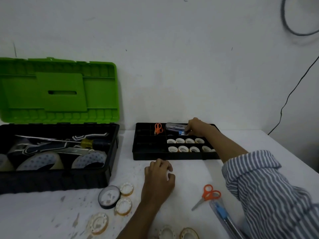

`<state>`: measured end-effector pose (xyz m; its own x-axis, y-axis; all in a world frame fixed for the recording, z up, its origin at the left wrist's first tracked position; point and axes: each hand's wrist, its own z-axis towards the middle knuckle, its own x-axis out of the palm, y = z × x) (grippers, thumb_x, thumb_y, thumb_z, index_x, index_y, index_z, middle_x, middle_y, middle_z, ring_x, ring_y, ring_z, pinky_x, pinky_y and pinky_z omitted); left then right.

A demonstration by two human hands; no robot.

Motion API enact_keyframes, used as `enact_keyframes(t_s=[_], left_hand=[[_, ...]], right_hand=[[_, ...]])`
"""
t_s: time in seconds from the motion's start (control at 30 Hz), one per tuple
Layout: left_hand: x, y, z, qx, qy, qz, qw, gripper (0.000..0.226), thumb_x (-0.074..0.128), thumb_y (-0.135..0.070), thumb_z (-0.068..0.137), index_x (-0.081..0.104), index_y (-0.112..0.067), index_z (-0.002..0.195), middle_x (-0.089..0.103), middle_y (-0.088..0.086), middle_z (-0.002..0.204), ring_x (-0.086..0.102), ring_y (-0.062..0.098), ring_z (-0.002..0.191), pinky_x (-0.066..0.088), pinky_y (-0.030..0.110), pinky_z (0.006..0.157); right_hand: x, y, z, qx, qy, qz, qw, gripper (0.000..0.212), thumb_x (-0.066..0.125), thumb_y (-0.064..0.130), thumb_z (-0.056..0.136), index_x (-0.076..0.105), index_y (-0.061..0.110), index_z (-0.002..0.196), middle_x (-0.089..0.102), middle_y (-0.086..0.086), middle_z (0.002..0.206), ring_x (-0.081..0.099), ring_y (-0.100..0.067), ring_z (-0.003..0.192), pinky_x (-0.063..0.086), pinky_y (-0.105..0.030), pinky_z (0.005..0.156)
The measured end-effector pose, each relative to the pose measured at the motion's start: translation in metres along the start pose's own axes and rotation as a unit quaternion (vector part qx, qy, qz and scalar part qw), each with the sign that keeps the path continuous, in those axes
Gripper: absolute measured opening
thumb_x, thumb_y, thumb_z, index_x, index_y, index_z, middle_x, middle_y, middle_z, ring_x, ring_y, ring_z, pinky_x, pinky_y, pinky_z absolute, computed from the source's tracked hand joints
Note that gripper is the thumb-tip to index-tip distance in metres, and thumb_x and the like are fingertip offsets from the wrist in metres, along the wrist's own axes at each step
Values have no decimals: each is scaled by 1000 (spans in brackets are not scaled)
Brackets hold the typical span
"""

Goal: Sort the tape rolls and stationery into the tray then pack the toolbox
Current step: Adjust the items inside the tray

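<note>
**Seating the packet in the tray's back compartment**

Head view: the right hand (198,128) reaches over the black tray (150,156) to its far right compartment. Its fingers curl down and pinch the near end of a clear packet (174,126) with something blue inside. The packet lies along the back wall, just behind two rows of small tape rolls (184,144) standing on edge. A pair of orange scissors (158,128) sits in the compartment to the left.

The left hand (158,176) rests on the white table (189,171) just in front of the tray. Its fingers are loosely curled, and as far as I can see it holds nothing.

To do this step well, I would lay the packet flat and lengthwise so it sits below the rim, then let go without the wrist brushing the upright rolls, which look easy to topple. The left hand could press on the tray's front wall to stop it sliding.

Plenty is left to sort: loose tape rolls (124,205), a black tape roll (109,196), a second pair of scissors (208,194) and another clear packet (220,212) lie on the table. The open toolbox (51,178) waits at left.
</note>
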<state>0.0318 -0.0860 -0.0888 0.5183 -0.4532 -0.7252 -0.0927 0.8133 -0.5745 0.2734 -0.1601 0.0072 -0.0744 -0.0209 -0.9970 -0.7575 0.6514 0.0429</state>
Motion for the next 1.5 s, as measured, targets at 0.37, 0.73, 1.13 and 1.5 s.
enact_keyframes(t_s=[0.37,0.73,1.13,1.5], left_hand=[[-1,-2,0,1,-8,-6,1000,28,38,-27,76,59,-19,92,53,-4,98,48,11,94,25,22,85],[-1,-2,0,-7,-1,0,1000,30,36,-30,75,57,-21,94,51,-6,101,46,9,96,25,20,85],[-1,-2,0,-12,6,-1,1000,32,35,-32,75,57,-21,96,52,-5,103,45,9,98,24,19,87],[-3,-5,1,-20,13,-4,1000,35,33,-35,75,57,-21,97,52,-5,105,44,8,99,22,17,85]], right_hand=[[-7,1,3,65,8,-39,997,30,60,11,89,64,18,117,54,-9,127,48,-30,120,32,-47,108],[-3,-4,-2,26,-67,-9,997,14,68,-2,78,71,5,89,62,-15,111,61,-29,99,51,-34,86],[-3,-4,-10,118,17,25,993,35,56,37,91,67,7,106,60,-17,118,56,-30,101,45,-37,89],[7,19,-12,248,-81,41,964,75,69,62,70,53,8,120,52,-11,125,53,-30,115,33,-49,106]])
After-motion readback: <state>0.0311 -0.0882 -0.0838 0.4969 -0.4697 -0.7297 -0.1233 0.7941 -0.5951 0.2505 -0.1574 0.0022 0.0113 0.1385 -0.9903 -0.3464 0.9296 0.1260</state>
